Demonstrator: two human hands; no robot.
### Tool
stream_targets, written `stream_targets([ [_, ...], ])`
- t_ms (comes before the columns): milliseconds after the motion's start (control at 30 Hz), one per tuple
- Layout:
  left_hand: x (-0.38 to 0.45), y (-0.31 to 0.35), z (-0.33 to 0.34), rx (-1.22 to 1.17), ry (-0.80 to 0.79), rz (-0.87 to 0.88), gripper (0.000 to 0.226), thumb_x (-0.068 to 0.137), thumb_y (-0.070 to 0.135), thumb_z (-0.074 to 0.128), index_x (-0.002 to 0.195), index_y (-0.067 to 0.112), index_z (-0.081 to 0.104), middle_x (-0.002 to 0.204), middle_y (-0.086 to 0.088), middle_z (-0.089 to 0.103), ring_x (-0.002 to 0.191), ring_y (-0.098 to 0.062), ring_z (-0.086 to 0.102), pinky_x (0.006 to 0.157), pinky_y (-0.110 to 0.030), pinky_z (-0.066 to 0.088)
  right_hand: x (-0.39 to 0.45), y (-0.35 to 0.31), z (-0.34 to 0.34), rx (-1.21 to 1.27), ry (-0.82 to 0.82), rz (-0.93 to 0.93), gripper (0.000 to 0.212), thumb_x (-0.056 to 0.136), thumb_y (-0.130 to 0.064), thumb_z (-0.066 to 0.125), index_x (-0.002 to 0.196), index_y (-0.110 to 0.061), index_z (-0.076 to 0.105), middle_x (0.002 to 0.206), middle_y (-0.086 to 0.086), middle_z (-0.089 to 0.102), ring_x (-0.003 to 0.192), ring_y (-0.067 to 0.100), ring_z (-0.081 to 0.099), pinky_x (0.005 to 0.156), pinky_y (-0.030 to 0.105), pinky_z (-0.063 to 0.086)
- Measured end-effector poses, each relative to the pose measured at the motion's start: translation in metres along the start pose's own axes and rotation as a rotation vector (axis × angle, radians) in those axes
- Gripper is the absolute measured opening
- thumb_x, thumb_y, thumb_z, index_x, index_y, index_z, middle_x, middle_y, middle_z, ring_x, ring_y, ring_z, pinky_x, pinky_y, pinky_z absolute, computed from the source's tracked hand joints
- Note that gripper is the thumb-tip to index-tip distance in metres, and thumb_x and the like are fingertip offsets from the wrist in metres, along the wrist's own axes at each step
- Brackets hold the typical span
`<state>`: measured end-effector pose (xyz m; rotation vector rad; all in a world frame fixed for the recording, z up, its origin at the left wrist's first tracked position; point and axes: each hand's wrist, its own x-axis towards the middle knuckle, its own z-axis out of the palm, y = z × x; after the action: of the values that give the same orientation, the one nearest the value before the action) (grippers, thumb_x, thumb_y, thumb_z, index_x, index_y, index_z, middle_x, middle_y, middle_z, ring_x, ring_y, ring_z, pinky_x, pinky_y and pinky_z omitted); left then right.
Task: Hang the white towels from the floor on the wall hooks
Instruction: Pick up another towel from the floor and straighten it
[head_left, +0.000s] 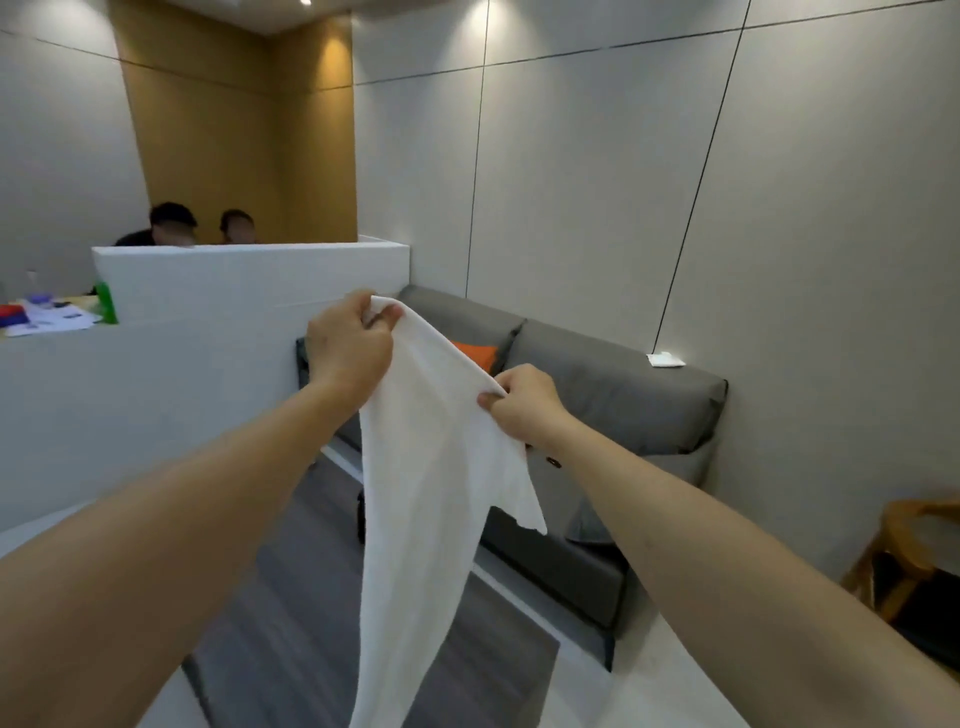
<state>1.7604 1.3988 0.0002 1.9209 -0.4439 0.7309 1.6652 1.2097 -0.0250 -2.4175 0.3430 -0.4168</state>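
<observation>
A white towel (426, 499) hangs down in front of me, held up by its top edge. My left hand (349, 347) pinches the upper corner, the higher of the two grips. My right hand (524, 401) pinches the same edge lower and to the right. The cloth drapes long below both hands, past the bottom of the view. A small folded white cloth (665, 359) lies on top of the sofa's backrest against the wall. No wall hook shows in this view.
A grey sofa (613, 395) with an orange cushion (477, 353) stands along the right wall. A white partition (234, 280) rises on the left, with two people seated behind it. A wooden chair (904, 551) sits at the far right. Grey wall panels (805, 208) fill the right.
</observation>
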Motion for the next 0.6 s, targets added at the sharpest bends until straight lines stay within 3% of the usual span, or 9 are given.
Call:
stream_targets([
  [133,0.019,-0.002,-0.003,0.143,0.152,-0.020,0.016,0.093,0.041,0.053,0.085,0.029,0.060,0.076,0.006,0.058,0.064,-0.010,0.049,0.057,-0.025,0.034,0.040,0.016,-0.005,-0.027,-0.013,-0.061,0.021,0.090,-0.017,0.056,0.084,-0.003,0.071,0.088,0.017,0.069,0.086,0.033,0.065,0.077,0.043,0.056],
  [233,0.033,-0.009,-0.010,0.222,0.238,-0.051,0.014,0.093,0.041,0.054,0.085,0.031,0.058,0.078,0.006,0.056,0.068,-0.015,0.049,0.058,-0.024,0.032,0.070,0.020,-0.005,-0.044,-0.034,-0.096,0.020,0.091,-0.018,0.057,0.087,-0.006,0.072,0.088,0.014,0.070,0.085,0.031,0.065,0.079,0.044,0.056],
  [367,0.048,-0.032,-0.026,0.305,0.306,-0.100,0.015,0.092,0.043,0.054,0.083,0.031,0.057,0.078,0.004,0.055,0.073,-0.020,0.051,0.065,-0.032,0.037,0.110,0.016,-0.001,-0.071,-0.006,-0.154,0.020,0.083,-0.013,0.056,0.069,-0.004,0.066,0.074,0.015,0.068,0.074,0.031,0.064,0.064,0.040,0.053],
  [467,0.060,-0.058,-0.042,0.352,0.326,-0.141,0.019,0.090,0.043,0.056,0.080,0.028,0.059,0.074,0.003,0.056,0.073,-0.023,0.051,0.064,-0.031,0.035,0.143,0.004,0.009,-0.060,0.004,-0.194,0.019,0.079,-0.008,0.053,0.063,-0.006,0.064,0.062,0.010,0.062,0.065,0.029,0.060,0.051,0.030,0.042],
  [600,0.087,-0.106,-0.069,0.418,0.338,-0.217,0.022,0.088,0.043,0.060,0.082,0.022,0.065,0.079,-0.002,0.064,0.081,-0.027,0.056,0.065,-0.032,0.038,0.199,-0.027,0.036,-0.081,-0.005,-0.263,0.019,0.082,-0.012,0.056,0.067,-0.011,0.069,0.070,0.010,0.065,0.069,0.028,0.063,0.061,0.037,0.054],
])
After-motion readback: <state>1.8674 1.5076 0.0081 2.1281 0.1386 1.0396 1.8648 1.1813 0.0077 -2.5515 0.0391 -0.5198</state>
